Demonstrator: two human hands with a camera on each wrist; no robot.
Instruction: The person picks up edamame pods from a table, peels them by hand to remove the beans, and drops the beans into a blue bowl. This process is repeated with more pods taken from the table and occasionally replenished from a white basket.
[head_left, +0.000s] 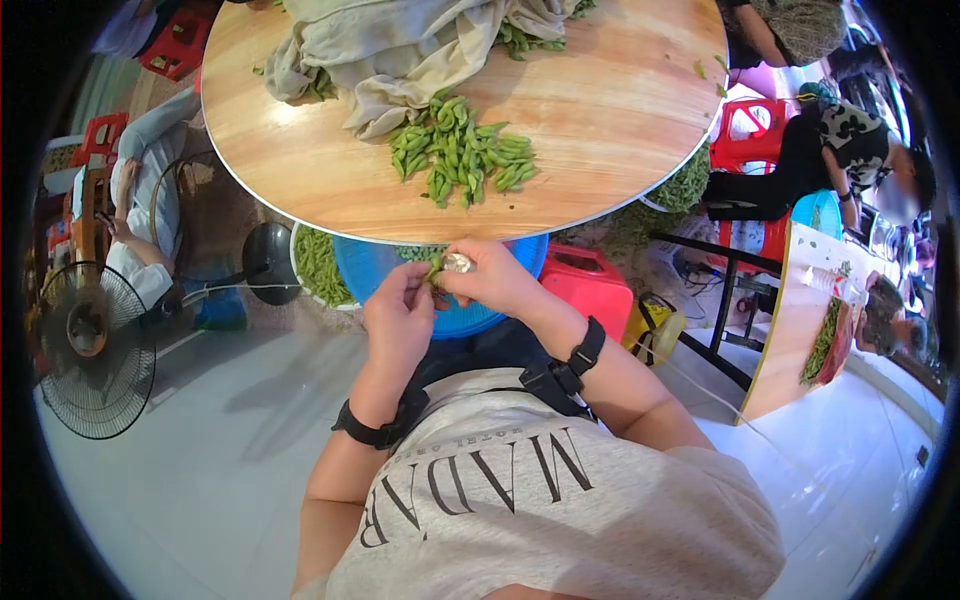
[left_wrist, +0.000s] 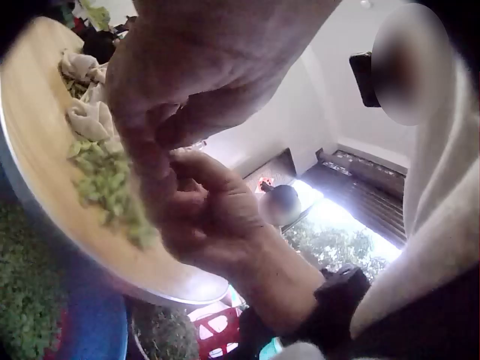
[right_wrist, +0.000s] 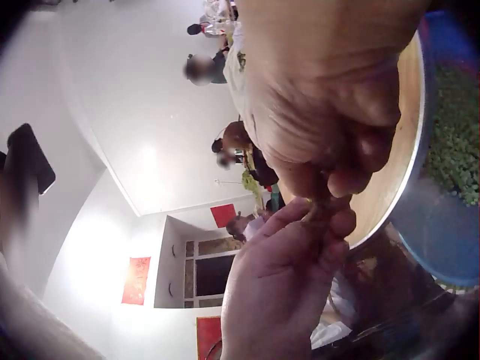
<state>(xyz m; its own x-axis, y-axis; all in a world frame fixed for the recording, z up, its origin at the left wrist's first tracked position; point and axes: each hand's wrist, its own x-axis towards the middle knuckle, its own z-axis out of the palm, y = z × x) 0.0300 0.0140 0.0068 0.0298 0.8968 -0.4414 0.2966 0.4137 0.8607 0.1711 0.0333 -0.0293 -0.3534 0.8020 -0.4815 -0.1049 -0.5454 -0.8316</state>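
While the left hand point(head_left: 398, 315) and right hand point(head_left: 500, 278) met above the round blue plastic basin point(head_left: 356, 272), their curled fingers clamped a small green pod point(head_left: 435, 268), mostly hidden between the fingertips.

Counted: one round wooden surface point(head_left: 590, 120), one draped cloth point(head_left: 400, 45), one caged fan point(head_left: 88, 345), one blue tub point(head_left: 360, 268) below the surface edge. Wrist straps point(head_left: 368, 428) two, hands point(head_left: 400, 315) two. Green pods point(head_left: 460, 150) many, red stools point(head_left: 590, 285) several; exact numbers unclear.
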